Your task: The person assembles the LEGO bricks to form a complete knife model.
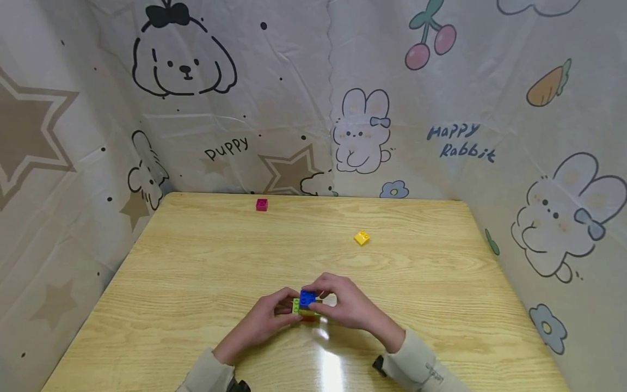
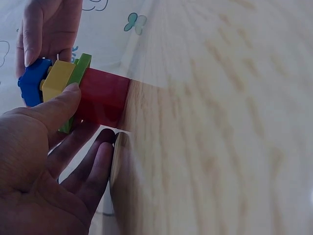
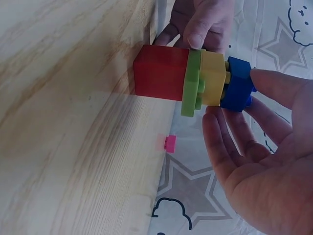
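A stack of toy building bricks stands on the table before me. At its base is a red brick (image 3: 159, 72), topped by a wider green plate (image 3: 190, 90) and then a yellow brick (image 3: 212, 81). My left hand (image 1: 264, 320) steadies the stack, thumb on the green plate's edge and fingers round the far side. Between thumb and fingers, my right hand (image 1: 349, 302) pinches a blue brick (image 1: 307, 298) at the top. The blue brick is slightly tilted, and in the right wrist view the yellow brick's studs show in a gap beneath it.
A magenta brick (image 1: 262, 204) lies near the table's far edge, left of centre. Right of centre, farther out than my hands, is a loose yellow brick (image 1: 362, 238). A printed curtain (image 1: 294, 81) hangs behind the wooden table (image 1: 206, 256) and along its sides.
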A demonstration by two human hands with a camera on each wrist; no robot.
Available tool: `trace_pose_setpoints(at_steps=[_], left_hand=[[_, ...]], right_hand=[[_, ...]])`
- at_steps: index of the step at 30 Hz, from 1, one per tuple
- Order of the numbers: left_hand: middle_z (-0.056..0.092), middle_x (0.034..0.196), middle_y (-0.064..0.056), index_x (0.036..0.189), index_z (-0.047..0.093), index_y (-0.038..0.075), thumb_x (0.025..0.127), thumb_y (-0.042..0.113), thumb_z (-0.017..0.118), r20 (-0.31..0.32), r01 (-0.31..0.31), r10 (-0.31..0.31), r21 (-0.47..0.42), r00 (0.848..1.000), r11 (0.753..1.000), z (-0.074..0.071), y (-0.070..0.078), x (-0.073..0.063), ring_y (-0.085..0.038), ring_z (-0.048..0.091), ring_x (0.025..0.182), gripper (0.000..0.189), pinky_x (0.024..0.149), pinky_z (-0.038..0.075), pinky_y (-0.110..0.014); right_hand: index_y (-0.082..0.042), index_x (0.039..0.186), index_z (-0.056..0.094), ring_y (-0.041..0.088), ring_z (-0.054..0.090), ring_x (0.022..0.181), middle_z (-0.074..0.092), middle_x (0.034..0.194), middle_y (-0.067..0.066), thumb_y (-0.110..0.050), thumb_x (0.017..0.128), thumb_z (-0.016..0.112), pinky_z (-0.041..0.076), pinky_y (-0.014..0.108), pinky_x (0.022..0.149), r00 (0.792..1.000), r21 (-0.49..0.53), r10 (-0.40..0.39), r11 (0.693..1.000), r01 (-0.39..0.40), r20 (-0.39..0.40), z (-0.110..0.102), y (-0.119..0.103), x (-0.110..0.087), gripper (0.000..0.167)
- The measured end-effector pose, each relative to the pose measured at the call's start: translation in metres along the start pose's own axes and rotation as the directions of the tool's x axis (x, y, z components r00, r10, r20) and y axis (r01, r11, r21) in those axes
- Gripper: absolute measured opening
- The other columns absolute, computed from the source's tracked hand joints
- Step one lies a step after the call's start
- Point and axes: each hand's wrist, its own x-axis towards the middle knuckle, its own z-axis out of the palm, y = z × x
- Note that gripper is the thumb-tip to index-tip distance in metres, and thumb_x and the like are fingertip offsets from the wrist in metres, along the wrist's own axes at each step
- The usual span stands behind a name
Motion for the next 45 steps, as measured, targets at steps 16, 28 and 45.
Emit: trace_pose_setpoints(at_steps=[16,28,45], left_hand=[[0.071,0.123,-0.010,0.125,0.064,0.013,0.098,0.022,0.074,0.004,-0.011,0.011,-0.009,1.000,1.000,0.001,-0.003,0.001,-0.028,0.072,0.112,0.031,0.096,0.059,-0.027],[0.072,0.121,-0.009,0.125,0.065,0.014,0.097,0.023,0.075,-0.014,-0.010,0.010,0.018,1.000,1.000,0.001,-0.005,0.001,-0.026,0.072,0.109,0.031,0.096,0.059,-0.029],[0.073,0.121,-0.009,0.125,0.065,0.014,0.097,0.023,0.075,-0.015,-0.008,0.009,0.016,1.000,1.000,0.001,-0.004,0.001,-0.026,0.072,0.110,0.031,0.097,0.060,-0.032]], right_hand=[[-0.008,0.127,0.072,0.025,0.069,0.101,0.070,0.113,0.003,-0.012,0.095,0.076,0.062,0.022,0.078,0.998,0.001,0.060,0.998,-0.060,0.000,0.000,-0.009,-0.001,0.033],[-0.009,0.127,0.074,0.028,0.069,0.099,0.067,0.106,0.000,-0.010,0.093,0.078,0.060,0.015,0.073,0.993,0.001,0.111,0.994,-0.111,0.037,-0.003,-0.013,0.001,0.034],[-0.009,0.129,0.073,0.029,0.068,0.098,0.066,0.104,0.001,-0.012,0.094,0.077,0.060,0.015,0.073,0.993,0.001,0.109,0.994,-0.109,0.050,-0.003,-0.010,0.001,0.035]])
